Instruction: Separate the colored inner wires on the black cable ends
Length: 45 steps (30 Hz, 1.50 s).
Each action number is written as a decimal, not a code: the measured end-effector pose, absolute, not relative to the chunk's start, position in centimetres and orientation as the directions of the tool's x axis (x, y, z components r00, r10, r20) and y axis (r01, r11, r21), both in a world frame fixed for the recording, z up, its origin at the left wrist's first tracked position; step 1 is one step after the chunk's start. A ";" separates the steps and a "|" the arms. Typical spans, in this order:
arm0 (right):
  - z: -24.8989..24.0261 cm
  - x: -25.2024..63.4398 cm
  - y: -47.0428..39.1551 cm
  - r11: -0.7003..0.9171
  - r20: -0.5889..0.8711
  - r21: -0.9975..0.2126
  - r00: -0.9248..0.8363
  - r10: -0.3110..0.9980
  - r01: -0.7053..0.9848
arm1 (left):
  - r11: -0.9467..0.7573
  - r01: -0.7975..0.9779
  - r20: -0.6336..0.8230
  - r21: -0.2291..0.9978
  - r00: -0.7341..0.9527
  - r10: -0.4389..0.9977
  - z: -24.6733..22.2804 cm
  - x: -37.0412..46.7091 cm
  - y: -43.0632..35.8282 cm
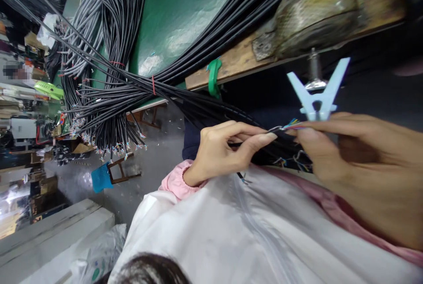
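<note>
My left hand (231,145), in a pink cuff, pinches the end of a thin black cable (272,131) between thumb and index finger. Fine coloured wires (292,124) fan out of that cable's end. The thumb and index finger of my right hand (360,160) are closed on the wire tips, close beside the left fingertips. A light blue V-shaped plastic clip (317,94) sticks up just behind my right index finger; its lower end is hidden, and I cannot tell whether the hand holds it. Other stripped cable ends (297,160) hang below the hands.
Black cable bundles (122,15), tied with a red band (153,85), lie across the green table (185,15). Along its wooden edge (234,63) sit a green clamp (214,77) and a plastic-wrapped object (317,15). A blue stool (102,177) stands on the floor.
</note>
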State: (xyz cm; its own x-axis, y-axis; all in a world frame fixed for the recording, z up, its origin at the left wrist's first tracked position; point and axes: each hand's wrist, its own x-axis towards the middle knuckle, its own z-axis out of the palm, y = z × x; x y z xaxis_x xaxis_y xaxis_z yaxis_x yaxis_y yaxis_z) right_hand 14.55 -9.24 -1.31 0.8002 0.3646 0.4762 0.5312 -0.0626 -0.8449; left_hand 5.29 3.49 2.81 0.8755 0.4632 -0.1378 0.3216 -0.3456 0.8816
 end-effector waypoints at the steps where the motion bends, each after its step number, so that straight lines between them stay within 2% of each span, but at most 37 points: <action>1: -1.2 14.7 -9.1 -0.060 0.496 -0.834 0.792 0.357 0.549 | -0.334 0.313 -0.135 0.889 0.876 0.463 2.8 5.3 3.5; 4: -0.6 15.1 -9.1 -0.084 0.449 -0.845 0.787 0.424 0.528 | -0.312 0.301 -0.133 0.901 0.876 0.463 3.0 5.3 3.6; 6: -0.3 15.2 -9.4 -0.107 0.351 -0.886 0.804 0.480 0.450 | -0.306 0.319 -0.150 0.897 0.871 0.467 3.1 5.4 3.6; 10: -0.2 14.8 -10.0 -0.102 0.189 -0.958 0.860 0.475 0.267 | -0.300 0.307 -0.140 0.903 0.872 0.469 3.1 5.4 3.6; 19: -0.7 14.9 -9.6 -0.152 0.179 -0.949 0.869 0.461 0.276 | -0.288 0.320 -0.160 0.902 0.871 0.465 2.9 5.4 3.6; 21: -0.8 14.8 -9.6 -0.153 0.092 -0.971 0.874 0.477 0.185 | -0.277 0.315 -0.162 0.908 0.873 0.461 2.9 5.4 3.6; 24: -0.8 14.7 -9.6 -0.104 -0.080 -0.994 0.881 0.465 -0.035 | -0.267 0.299 -0.153 0.916 0.876 0.457 2.7 5.4 3.6; 26: -0.5 14.8 -9.6 -0.057 -0.117 -0.993 0.851 0.512 -0.102 | -0.262 0.302 -0.154 0.916 0.871 0.466 2.6 5.5 3.6; 29: -0.2 15.0 -9.8 -0.044 -0.102 -0.995 0.805 0.584 -0.093 | -0.279 0.297 -0.138 0.913 0.869 0.475 2.2 5.6 3.5; 32: -0.1 14.8 -10.0 -0.075 -0.073 -0.997 0.825 0.561 -0.037 | -0.359 0.231 -0.039 0.904 0.882 0.470 1.7 5.9 3.2; 35: -0.2 14.5 -10.2 -0.139 0.092 -0.971 0.843 0.530 0.194 | -0.457 0.170 0.085 0.873 0.870 0.486 1.3 6.0 2.9; 37: -0.2 14.7 -10.4 -0.195 0.238 -0.899 0.810 0.535 0.393 | -0.482 0.152 0.128 0.863 0.856 0.501 1.3 6.0 2.8; 40: -0.4 15.6 -10.6 -0.203 0.359 -0.805 0.731 0.580 0.557 | -0.450 0.197 0.055 0.871 0.871 0.488 1.7 5.7 3.2; 42: -0.6 16.3 -10.8 -0.097 0.357 -0.837 0.671 0.650 0.539 | -0.408 0.222 -0.030 0.886 0.904 0.426 2.1 5.5 3.8; 45: -0.7 17.1 -10.9 0.071 0.212 -0.961 0.551 0.807 0.266 | -0.427 0.139 -0.046 0.893 0.974 0.220 2.6 5.3 4.9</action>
State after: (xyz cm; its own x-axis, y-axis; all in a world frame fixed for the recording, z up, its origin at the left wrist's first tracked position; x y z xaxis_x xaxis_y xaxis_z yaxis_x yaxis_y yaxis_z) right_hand 17.11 -10.85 -0.73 0.5507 0.8072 0.2125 0.2662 0.0714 -0.9613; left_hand 5.32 4.89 2.60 0.9743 0.2204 -0.0459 0.1388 -0.4275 0.8933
